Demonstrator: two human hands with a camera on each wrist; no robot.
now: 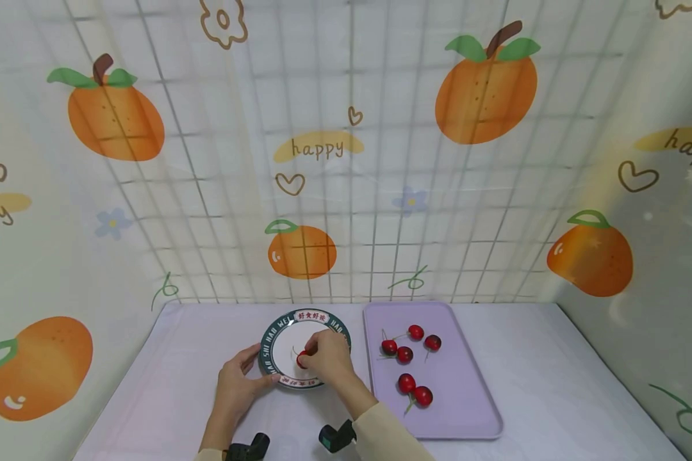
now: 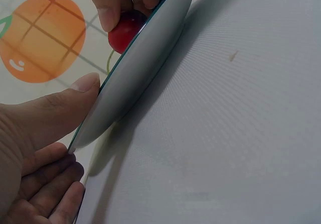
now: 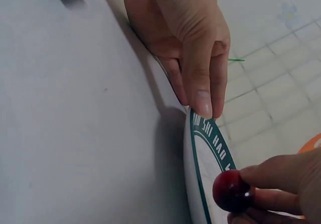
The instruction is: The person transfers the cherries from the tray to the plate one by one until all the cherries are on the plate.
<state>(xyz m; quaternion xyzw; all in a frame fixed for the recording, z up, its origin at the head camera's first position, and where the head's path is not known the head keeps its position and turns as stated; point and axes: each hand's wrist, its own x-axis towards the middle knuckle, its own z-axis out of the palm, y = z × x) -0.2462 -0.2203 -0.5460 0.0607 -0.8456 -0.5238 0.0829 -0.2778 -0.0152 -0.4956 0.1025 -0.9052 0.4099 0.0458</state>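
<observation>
A white plate (image 1: 282, 346) with a dark green lettered rim sits on the left part of the table. My left hand (image 1: 234, 386) holds its left edge, the thumb (image 2: 86, 91) on the rim and the fingers around the outer side. Over the plate's middle, my right hand (image 1: 329, 356) pinches a red cherry (image 3: 232, 191) between thumb and fingers. The cherry's thin green stem (image 2: 110, 62) shows in the left wrist view. From the head, part of the cherry is hidden behind the fingers.
Right of the plate lies a lilac tray (image 1: 461, 410) with several cherries (image 1: 406, 383), stems on. A white cloth (image 1: 530, 358) covers the table. Behind it hangs a curtain (image 1: 375, 83) printed with oranges, in front of a wire grid.
</observation>
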